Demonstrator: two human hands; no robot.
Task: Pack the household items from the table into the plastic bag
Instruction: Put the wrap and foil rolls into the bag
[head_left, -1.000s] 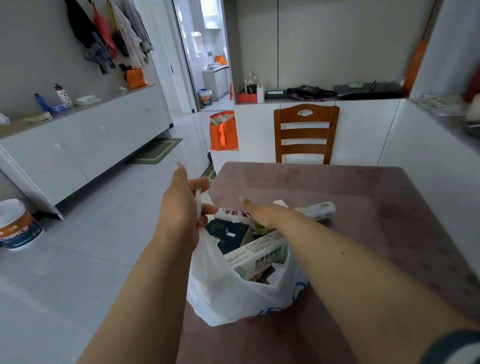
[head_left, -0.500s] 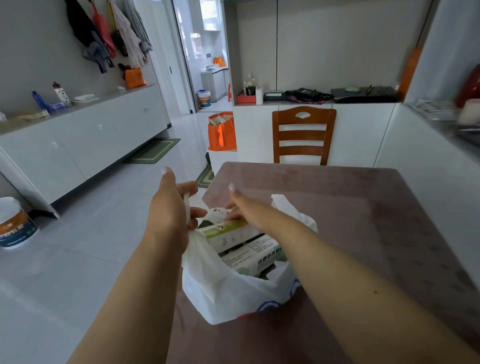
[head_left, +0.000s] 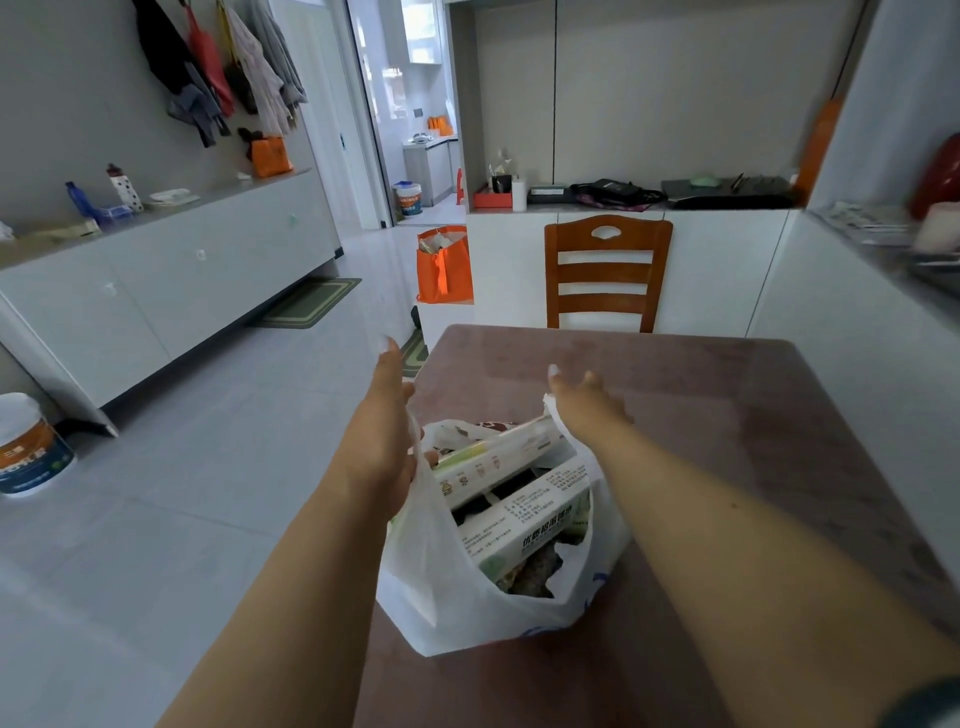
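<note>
A white plastic bag (head_left: 467, 597) stands open on the left part of the reddish-brown table (head_left: 727, 426). Two long white-and-green boxes lie inside it, one (head_left: 498, 457) above the other (head_left: 530, 530), with darker items beneath them. My left hand (head_left: 382, 431) grips the bag's left handle, thumb pointing up. On the other side my right hand (head_left: 584, 400) is at the bag's right handle and holds it, fingers curled and thumb raised. Both hands pull the mouth apart.
A wooden chair (head_left: 608, 270) stands at the table's far edge in front of white cabinets. An orange bag (head_left: 444, 265) sits on a low white block left of it. A paint bucket (head_left: 31, 447) stands on the floor at far left.
My right hand pushed a long white box down into the bag, then left it and moved right to the bag's right handle. My left hand kept its hold on the left handle.
</note>
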